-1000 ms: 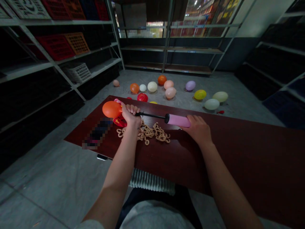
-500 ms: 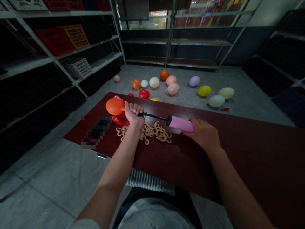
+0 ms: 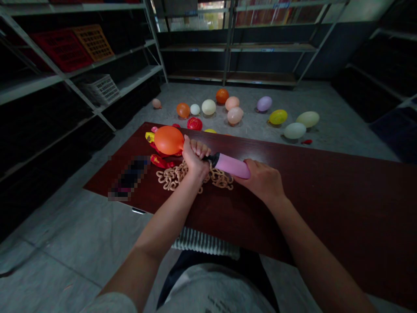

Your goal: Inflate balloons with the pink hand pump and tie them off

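Note:
An orange balloon [image 3: 169, 140], partly inflated, has its neck pinched in my left hand [image 3: 196, 157], which is also closed around the black nozzle end of a hand pump. My right hand [image 3: 262, 179] grips the far end of the pump's pink barrel [image 3: 232, 166]. The barrel now sits close against my left hand, and little of the black rod shows. Beneath the hands a pile of tan curly strands [image 3: 172, 177] lies on the dark red table. Red uninflated balloons [image 3: 160, 161] and a yellow one [image 3: 150, 137] lie behind and beside the orange balloon.
A pixelated flat object [image 3: 129, 177] lies on the left part of the table [image 3: 325, 208]. Several inflated balloons, among them a purple one [image 3: 264, 104] and a yellow one [image 3: 278, 117], are on the floor beyond. Metal shelves with crates [image 3: 61, 49] stand at left and back.
The pink barrel has slid left along the black rod up to my left hand, my right hand moving with it. The orange balloon is larger. The view has tilted down slightly.

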A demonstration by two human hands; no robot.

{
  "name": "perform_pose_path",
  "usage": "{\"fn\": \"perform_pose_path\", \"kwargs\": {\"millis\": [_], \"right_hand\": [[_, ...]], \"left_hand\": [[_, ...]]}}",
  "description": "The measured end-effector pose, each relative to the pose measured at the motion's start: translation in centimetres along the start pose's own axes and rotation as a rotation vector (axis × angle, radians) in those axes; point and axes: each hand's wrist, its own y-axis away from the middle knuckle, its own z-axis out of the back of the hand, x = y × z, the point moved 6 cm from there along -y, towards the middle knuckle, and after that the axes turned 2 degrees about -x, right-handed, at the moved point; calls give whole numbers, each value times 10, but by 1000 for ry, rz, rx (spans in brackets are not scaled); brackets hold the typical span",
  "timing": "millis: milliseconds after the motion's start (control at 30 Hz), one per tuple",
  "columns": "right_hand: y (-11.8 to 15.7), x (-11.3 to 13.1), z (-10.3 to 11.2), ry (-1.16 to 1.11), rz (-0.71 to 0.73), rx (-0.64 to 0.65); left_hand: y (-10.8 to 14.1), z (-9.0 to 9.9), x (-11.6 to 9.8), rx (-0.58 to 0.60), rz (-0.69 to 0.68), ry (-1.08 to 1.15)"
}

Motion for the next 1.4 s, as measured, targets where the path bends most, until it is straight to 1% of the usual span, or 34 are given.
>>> {"fn": "perform_pose_path", "kwargs": {"millis": [133, 333, 600, 767, 1000, 1100, 1300, 1400], "right_hand": [[-1, -1, -3, -33, 16, -28], [-6, 0, -1, -70, 33, -77], [-13, 3, -1, -76, 62, -104], [-13, -2, -7, -62, 87, -125], [-12, -14, -9, 8, 88, -131], [-9, -16, -7, 14, 99, -140], [2, -23, -6, 4, 105, -139], [4, -25, -7, 16, 121, -140]], "left_hand": [[-1, 1, 1, 0, 14, 24], [-2, -3, -9, -8, -1, 23], [-3, -6, -19, -15, -45, 16], [-9, -2, -24, 0, -75, 48], [-20, 7, -37, -29, -104, 105], [-19, 6, -36, -19, -100, 119], [-13, 5, -21, -29, -21, 101], [-9, 4, -17, -35, -26, 88]]}}
